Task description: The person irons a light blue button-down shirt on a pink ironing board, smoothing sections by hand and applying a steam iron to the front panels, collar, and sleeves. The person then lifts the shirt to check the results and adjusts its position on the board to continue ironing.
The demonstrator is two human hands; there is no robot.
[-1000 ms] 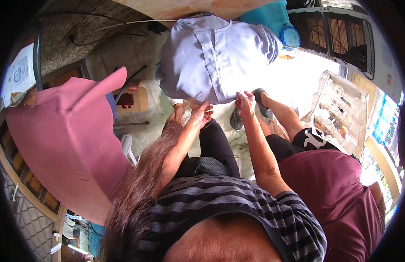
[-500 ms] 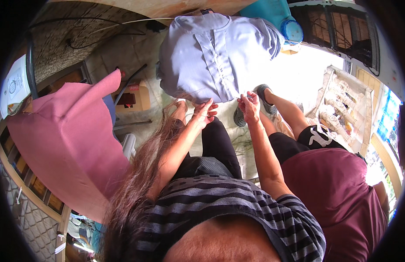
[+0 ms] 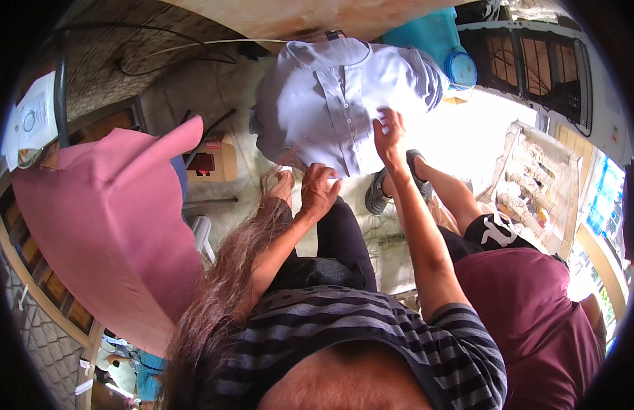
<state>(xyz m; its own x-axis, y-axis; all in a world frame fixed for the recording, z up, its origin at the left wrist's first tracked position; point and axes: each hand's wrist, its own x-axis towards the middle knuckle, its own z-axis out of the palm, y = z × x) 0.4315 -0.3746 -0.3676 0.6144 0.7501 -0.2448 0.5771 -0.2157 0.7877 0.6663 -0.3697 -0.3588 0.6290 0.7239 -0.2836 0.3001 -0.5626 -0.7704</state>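
Observation:
A pale grey-blue buttoned shirt (image 3: 300,102) lies spread out ahead of me, collar at the far end, button strip down its middle and hem toward me. My left hand (image 3: 319,193) is at the hem, left of the button strip, its fingers bent over the edge and the thumb opposite. My right hand (image 3: 390,137) reaches over the shirt's front, right of the buttons, with fingers apart and slightly curled. Nothing shows in its grasp. Whether its fingertips touch the cloth is hard to tell.
Pink cloth (image 3: 105,184) drapes over something at left. A cardboard box (image 3: 223,158) lies behind it. A person in a maroon top (image 3: 515,294) sits close on my right. Beyond are a teal container (image 3: 426,41) and a tray of pale ornate pieces (image 3: 569,181).
My right hand has left the hem and moved forward over the shirt's front, its fingers opening. My left hand stays by the hem, turned more knuckles-up. The whole view has shifted slightly.

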